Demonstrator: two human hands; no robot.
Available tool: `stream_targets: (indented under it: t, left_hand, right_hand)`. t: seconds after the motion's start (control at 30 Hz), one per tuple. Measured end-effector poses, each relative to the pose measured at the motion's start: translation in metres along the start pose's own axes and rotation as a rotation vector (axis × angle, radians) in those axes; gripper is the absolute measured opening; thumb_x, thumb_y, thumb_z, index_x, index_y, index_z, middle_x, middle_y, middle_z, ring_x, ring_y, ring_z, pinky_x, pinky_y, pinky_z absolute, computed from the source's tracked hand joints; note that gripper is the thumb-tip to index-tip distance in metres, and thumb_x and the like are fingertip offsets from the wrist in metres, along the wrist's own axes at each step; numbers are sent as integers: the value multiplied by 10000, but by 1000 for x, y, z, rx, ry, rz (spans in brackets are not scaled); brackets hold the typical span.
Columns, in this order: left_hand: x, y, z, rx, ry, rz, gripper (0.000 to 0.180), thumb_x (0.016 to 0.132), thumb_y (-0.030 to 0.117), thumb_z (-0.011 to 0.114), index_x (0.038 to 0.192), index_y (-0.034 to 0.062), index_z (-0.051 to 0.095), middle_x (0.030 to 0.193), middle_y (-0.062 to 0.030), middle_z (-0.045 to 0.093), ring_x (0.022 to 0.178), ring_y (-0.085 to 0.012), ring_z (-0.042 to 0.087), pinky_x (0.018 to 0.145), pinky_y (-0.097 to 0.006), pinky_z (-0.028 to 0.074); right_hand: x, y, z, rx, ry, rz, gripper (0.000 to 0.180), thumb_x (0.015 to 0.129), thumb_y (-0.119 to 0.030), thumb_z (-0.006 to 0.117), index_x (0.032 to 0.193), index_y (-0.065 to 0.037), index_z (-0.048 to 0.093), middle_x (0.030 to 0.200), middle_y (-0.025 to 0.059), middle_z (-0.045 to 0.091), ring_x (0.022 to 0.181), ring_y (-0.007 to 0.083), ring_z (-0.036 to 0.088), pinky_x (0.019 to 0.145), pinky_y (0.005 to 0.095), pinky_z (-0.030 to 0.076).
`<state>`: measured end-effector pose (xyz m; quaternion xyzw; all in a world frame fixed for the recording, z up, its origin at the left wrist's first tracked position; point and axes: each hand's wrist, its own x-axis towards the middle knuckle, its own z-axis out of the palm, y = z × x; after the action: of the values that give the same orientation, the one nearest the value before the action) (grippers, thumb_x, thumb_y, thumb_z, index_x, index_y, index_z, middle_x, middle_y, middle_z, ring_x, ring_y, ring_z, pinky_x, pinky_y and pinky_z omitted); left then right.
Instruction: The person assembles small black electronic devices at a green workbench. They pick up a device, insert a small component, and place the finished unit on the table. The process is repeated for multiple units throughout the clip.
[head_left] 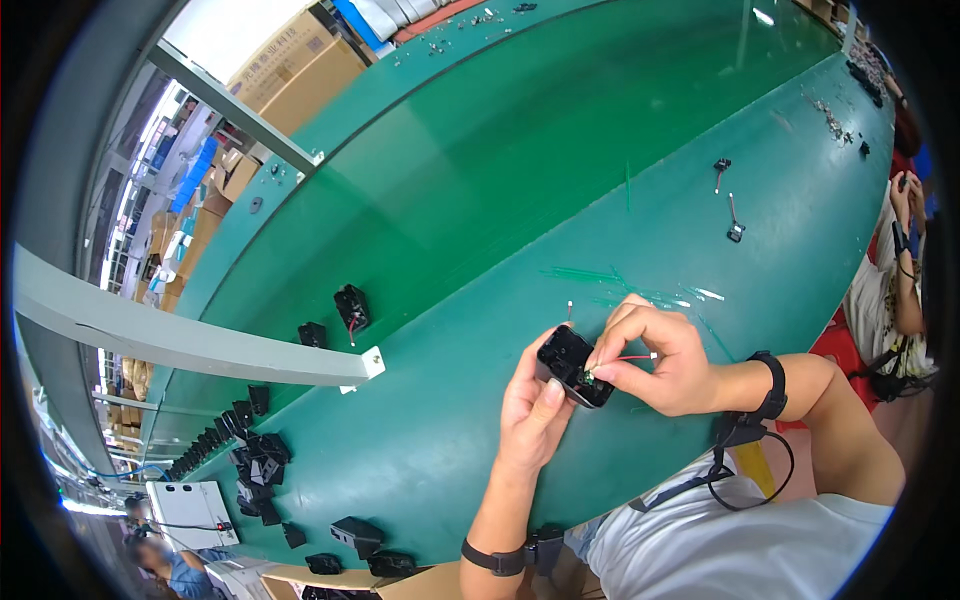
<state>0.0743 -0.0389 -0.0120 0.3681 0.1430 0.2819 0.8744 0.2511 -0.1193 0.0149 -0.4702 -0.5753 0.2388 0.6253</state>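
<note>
The person holds a small black plastic housing (573,365) just above the green table (440,430), a bit right of centre of the view. The left hand (535,405) comes from 6 o'clock and grasps the housing from below, thumb pressed on its lower side, fingers behind it. The right hand (655,360) comes from 3 o'clock; its fingertips are pinched on a thin red wire (636,356) w/ a white tip, which runs out of the housing toward 3 o'clock. Both wrists wear black bands. At approx. 10 o'clock from the hands another black housing (351,307) lies on the darker green belt (480,170), and a smaller black part (312,334) is just beside it. At 8 o'clock a heap of black parts (255,465) lies near the table edge. At 1 o'clock two small wired parts (730,200) lie on the table, well apart from the hands. At far 3 o'clock another person (900,270) sits, hands raised.
</note>
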Motion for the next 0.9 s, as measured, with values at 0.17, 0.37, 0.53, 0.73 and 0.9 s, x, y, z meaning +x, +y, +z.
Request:
stream_targets:
  t: [0.17,0.37,0.53,0.73,0.9]
  left_hand:
    - [-1,-5,-2,-51,-10,-3,714,937,262,682,1496,24,308,1335,-94,511,1214,-216,540,1024,-400,454]
    - [-1,-4,-6,-5,-21,-1,639,967,209,641,1492,28,326,1346,-94,520,1236,-217,531,1036,-397,445]
    - [1,0,-2,7,65,27,564,1001,192,585,1470,-4,341,1308,-137,558,1160,-214,603,993,-392,503]
    - [0,4,-5,-1,119,31,508,1002,169,582,1437,-6,385,1243,-117,601,1117,-199,624,975,-370,522]
    - [-2,8,-7,221,146,13,418,980,204,636,1305,-14,489,1137,-124,639,960,-157,668,801,-303,579]
  right_hand:
    - [2,0,2,-10,6,-19,143,799,-15,755,899,-57,662,880,44,708,807,186,639,747,310,469]
    - [8,-3,-4,-138,-101,-118,135,773,-5,770,863,-66,690,883,39,726,808,192,641,765,326,489]
    - [14,1,-11,-237,-245,-140,257,748,0,745,1001,-47,735,960,67,720,965,252,623,863,363,525]
    - [16,-6,-9,-273,-327,-118,333,739,-104,807,1063,-82,733,1273,94,613,1129,291,562,886,395,510]
    - [19,-6,-8,-237,-330,-9,313,709,-151,855,1003,-96,764,1381,121,548,1206,301,541,892,398,508]
